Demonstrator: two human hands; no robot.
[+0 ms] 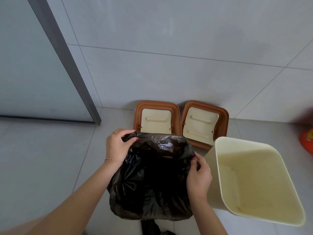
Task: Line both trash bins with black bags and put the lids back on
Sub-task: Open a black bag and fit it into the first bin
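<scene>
"Where is the crinkly black plastic bag (pixel 152 175)?"

"Draped over the first bin, right between the hands. The left hand (pixel 116 146) pinches its edge at ten o'clock. The right hand (pixel 199 175) pinches at three o'clock."

"And the bare cream plastic bin (pixel 254 180)?"

"Also at three o'clock, nearer the right hand. Both brown lids (pixel 179 116) wait at twelve."

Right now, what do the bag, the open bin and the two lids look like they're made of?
Black bag: thin plastic film, glossy, going by its crinkles and sharp highlights. Unlined bin: cream moulded plastic, probably, with smooth matte walls and rounded corners. Lids: likely rigid plastic too, brown frames around cream flaps with moulded ridges.
</scene>
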